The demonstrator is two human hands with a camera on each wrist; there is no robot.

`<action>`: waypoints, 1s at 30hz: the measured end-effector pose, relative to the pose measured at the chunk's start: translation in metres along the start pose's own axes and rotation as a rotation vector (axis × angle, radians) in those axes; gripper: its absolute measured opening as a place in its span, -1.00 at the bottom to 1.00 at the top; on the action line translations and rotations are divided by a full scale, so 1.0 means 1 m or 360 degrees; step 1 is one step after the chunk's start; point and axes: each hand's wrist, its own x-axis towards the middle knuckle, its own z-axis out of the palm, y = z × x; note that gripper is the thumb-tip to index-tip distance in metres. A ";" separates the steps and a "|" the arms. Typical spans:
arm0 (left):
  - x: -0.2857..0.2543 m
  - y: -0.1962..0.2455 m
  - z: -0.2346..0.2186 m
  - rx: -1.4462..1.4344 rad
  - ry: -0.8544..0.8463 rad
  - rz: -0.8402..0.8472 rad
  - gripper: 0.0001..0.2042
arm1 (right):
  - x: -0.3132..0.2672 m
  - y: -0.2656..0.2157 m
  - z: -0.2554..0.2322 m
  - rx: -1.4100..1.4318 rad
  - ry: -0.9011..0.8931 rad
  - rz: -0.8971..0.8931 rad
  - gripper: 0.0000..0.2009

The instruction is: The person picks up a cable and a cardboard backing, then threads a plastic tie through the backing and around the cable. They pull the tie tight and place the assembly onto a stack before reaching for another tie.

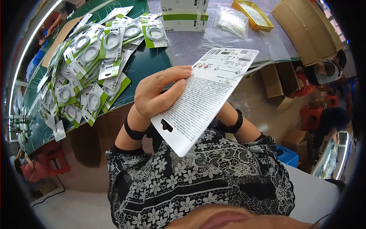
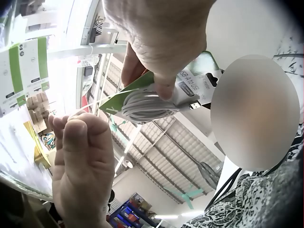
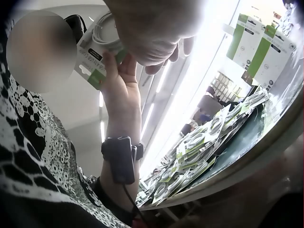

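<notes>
My left hand [image 1: 162, 92] grips a printed white card [image 1: 207, 95], fingers over its text side, beside the dark hang slot. In the left wrist view that hand [image 2: 159, 38] has its thumb by a coiled white cable [image 2: 147, 108] on the card's green and white front. My right hand [image 2: 85, 161] is close by, thumb against curled fingers, pinching a thin white tie [image 2: 108, 98] that runs towards the card. Behind the card in the head view, the right hand is hidden; only the forearm [image 1: 240, 126] shows. The right wrist view shows the right hand [image 3: 156, 33] near the card [image 3: 90, 61].
A large pile of carded cables [image 1: 89, 57] covers the left of the green table [image 1: 152, 63]. Upright boxes [image 1: 185, 22], a plastic bag [image 1: 230, 23] and a yellow tray [image 1: 263, 27] stand further back. A cardboard box [image 1: 305, 26] is at the right.
</notes>
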 end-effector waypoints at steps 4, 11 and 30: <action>-0.011 -0.005 0.002 -0.0066 0.0062 -0.0154 -0.77 | -0.011 0.000 -0.005 0.0598 0.0099 0.0428 -0.91; -0.060 -0.020 0.029 -0.0317 0.0519 -0.1182 -0.75 | 0.029 -0.017 -0.045 0.2036 0.0364 0.1109 -0.89; -0.060 -0.010 0.048 -0.0975 0.0806 -0.1610 -0.67 | 0.037 -0.007 -0.044 0.1550 0.0277 0.1242 -0.85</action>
